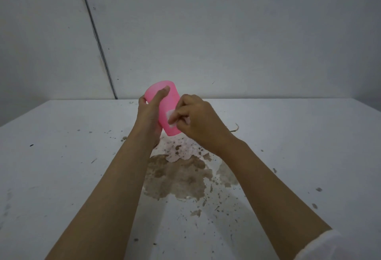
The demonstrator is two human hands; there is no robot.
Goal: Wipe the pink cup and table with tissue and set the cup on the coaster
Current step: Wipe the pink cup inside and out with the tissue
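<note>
Stained table (61,156); hands wiping pink cup (165,99).

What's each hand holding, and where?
Left hand grips the pink cup around its side wall. Right hand pinches a tissue against the cup's side.

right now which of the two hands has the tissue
The right hand: it pinches the small white tissue against the side of the pink cup. The left hand only grips the cup, holding no tissue.
</note>
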